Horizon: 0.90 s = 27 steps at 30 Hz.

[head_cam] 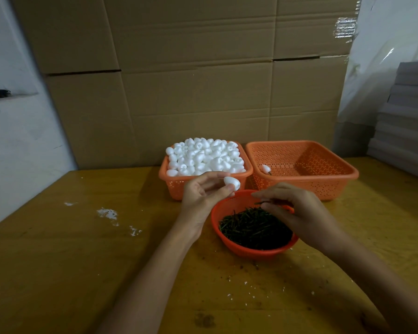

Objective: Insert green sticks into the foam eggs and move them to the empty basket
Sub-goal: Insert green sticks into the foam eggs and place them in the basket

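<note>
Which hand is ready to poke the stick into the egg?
The right hand, I think. Its fingers already pinch a green stick just above the round basket of sticks. The left hand holds the foam egg up close beside it, so it only needs to keep the egg steady.

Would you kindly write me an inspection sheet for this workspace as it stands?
Surface: scuffed yellow-brown wooden table.
Job's things: rectangular orange plastic basket heaped with white foam eggs; second orange perforated basket holding one egg with a stick; round red-orange bowl of green sticks.
Clutter: white foam crumbs and dark specks on the table.
Grippers: left hand pinches a foam egg; right hand pinches a green stick.
Cables: nothing seen.
Surroundings: brown cardboard boxes behind; grey stacked sheets at right.
</note>
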Each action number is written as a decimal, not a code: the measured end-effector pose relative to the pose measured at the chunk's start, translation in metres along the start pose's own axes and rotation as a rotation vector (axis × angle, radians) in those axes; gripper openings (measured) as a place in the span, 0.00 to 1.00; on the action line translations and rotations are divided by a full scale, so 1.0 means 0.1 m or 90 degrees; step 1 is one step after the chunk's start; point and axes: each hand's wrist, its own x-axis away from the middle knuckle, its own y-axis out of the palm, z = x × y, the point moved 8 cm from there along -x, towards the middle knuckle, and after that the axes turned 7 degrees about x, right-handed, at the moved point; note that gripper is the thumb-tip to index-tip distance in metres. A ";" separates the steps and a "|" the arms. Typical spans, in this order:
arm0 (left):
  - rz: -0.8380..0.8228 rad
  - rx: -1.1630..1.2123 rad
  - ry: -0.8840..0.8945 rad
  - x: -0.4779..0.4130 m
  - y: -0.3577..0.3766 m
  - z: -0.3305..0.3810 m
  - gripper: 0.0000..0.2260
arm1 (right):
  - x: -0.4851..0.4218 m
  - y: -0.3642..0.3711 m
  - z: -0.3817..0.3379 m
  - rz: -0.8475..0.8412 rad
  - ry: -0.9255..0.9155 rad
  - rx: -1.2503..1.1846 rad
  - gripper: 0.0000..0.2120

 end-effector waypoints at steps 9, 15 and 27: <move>0.001 0.007 0.011 0.02 0.04 0.05 0.09 | 0.00 0.05 -0.04 -0.031 -0.024 0.055 0.10; -0.002 0.001 0.013 0.03 0.07 0.06 0.10 | 0.04 0.07 -0.04 -0.016 -0.021 0.041 0.08; -0.008 -0.004 0.025 0.04 0.09 0.10 0.07 | 0.03 -0.13 -0.02 0.114 0.032 -0.045 0.12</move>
